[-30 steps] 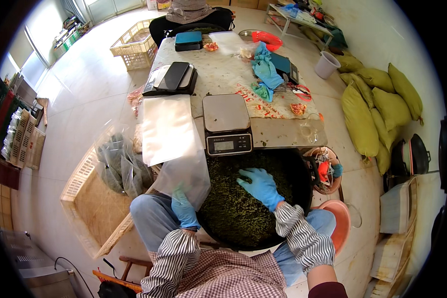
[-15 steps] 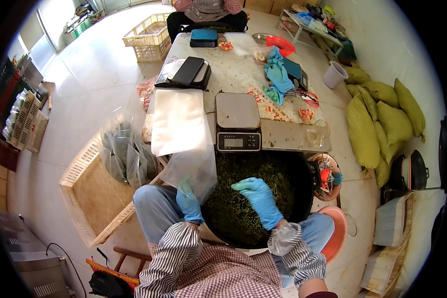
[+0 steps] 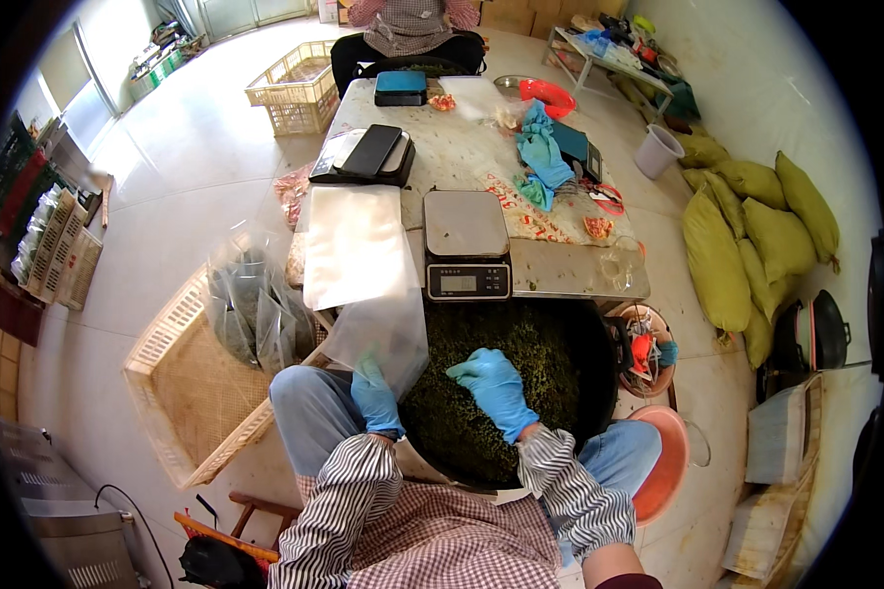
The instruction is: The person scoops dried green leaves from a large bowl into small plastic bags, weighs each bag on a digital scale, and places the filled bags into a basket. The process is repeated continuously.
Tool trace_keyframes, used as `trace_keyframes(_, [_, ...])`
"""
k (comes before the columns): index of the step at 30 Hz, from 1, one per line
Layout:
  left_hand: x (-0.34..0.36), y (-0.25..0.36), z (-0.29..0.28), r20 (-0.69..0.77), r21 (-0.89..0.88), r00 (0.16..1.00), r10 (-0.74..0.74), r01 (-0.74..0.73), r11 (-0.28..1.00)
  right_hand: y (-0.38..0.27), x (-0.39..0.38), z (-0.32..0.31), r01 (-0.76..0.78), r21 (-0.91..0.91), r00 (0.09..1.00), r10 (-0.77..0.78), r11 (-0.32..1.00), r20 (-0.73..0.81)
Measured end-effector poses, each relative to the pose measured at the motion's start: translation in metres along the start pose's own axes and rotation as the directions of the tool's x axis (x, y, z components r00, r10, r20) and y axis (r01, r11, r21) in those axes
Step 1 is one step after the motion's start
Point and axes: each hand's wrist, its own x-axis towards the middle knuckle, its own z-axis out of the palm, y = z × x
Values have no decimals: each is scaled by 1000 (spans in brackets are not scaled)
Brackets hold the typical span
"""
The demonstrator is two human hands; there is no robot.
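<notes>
The floor (image 3: pixel 196 167) is pale, smooth and shiny, and bright daylight falls on it from glass doors (image 3: pixel 241 12) at the far end. A long table (image 3: pixel 570 270) with a speckled top stands in the middle. Along the white wall (image 3: pixel 756 79) on the right lie several yellow-green sacks (image 3: pixel 746 226). Yellow plastic crates (image 3: pixel 295 83) stand on the floor at the left.

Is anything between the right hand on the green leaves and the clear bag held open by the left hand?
Nothing visible. The right hand rests on the green leaves in the black basin. The clear bag, held by the left hand at the basin's left rim, lies just beside it, with only leaves between them.
</notes>
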Motion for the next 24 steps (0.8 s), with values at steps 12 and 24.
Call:
trace_keyframes(12, [0, -9, -2, 51, -41, 998, 26, -24, 999, 53, -77, -118, -365, 884, 795, 592, 291, 133])
trace_keyframes(24, [2, 0, -7, 109, -31, 993, -47, 51, 998, 80, -126, -163, -117, 500, 888, 316, 858, -334])
